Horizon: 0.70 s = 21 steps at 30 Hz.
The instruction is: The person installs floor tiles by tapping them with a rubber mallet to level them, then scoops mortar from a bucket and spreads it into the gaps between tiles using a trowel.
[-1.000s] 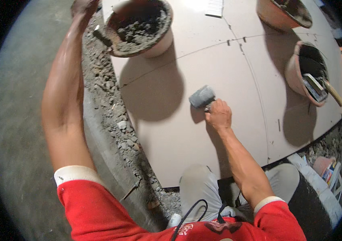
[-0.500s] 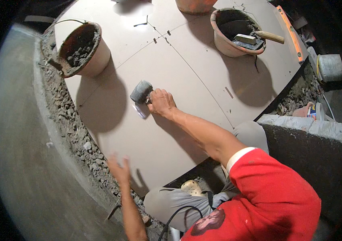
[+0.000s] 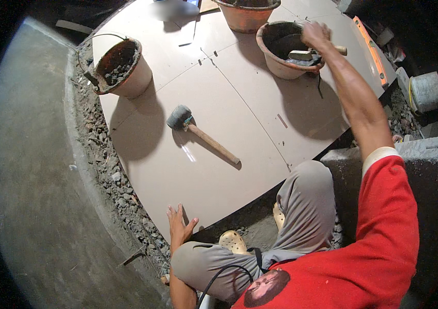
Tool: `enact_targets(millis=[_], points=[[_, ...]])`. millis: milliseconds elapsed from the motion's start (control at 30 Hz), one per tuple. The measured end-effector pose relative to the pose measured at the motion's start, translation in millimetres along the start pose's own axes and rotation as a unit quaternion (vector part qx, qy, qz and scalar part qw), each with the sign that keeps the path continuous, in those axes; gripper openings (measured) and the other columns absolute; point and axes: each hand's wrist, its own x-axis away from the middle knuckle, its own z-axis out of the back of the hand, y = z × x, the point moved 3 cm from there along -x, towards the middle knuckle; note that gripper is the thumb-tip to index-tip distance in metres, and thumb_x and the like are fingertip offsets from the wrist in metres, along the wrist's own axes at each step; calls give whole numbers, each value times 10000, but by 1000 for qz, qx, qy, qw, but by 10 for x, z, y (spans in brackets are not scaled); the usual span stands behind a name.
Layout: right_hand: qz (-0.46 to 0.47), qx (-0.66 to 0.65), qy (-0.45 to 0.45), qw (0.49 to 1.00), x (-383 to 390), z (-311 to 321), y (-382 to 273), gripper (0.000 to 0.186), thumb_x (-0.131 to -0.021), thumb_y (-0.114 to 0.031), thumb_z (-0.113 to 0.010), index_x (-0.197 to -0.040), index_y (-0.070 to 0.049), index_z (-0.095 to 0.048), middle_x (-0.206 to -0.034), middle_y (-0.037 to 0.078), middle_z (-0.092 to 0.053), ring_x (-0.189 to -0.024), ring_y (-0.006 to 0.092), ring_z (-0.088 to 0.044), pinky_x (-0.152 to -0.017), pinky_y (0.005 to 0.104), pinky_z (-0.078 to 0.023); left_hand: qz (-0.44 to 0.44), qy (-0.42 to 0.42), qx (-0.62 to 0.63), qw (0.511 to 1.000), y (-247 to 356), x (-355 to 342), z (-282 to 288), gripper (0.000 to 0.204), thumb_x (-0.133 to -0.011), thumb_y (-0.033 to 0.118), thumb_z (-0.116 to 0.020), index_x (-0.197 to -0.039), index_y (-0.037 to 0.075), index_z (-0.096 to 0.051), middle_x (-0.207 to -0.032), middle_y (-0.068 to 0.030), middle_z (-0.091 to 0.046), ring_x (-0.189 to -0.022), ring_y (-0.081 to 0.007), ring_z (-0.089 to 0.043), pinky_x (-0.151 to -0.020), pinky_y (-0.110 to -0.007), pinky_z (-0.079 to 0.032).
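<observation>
Harsh light comes in from the top side, flaring white on the pale glossy tiles [image 3: 203, 185]! A heavy shadow spills downward from the round pinkish-orange plastic bucket [image 3: 139, 77] at left; a blurred smudge sits up top, the curved rim drowning in black.

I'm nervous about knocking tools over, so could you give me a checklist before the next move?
1. Tile free of tools: not ok, the mallet lies on it.
2. Mallet apart from both hands: ok.
3. Left hand open, by the tile's near corner: ok.
4. Right hand, at the right bucket, gripping something: cannot tell.
5. Orange level away from both hands: ok.
</observation>
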Motion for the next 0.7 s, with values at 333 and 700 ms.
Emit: enact_targets(millis=[333,700], points=[[96,59,-38,993,95,33,696,403,-821,-325,-812,-1071,-35,-689,-1190,218,-705,-1153,435,-662,-894,551,-568,-42,-42,25,998,-109,-86,27,1101,-798,419,-846,-1638,75,-224,-1619,-448,-51,-1502,-638,3,-1229,-615,-174],[-1,-162,-61,985,1103,386,10,806,-791,-405,-750,-1258,167,-427,-1013,345,-693,-1002,452,-718,-898,500,-562,-49,-3,-27,998,-143,-140,-20,1100,-784,352,-875,-1644,132,-226,-1655,-381,-64,-1519,-600,-63,-1208,-652,-234]])
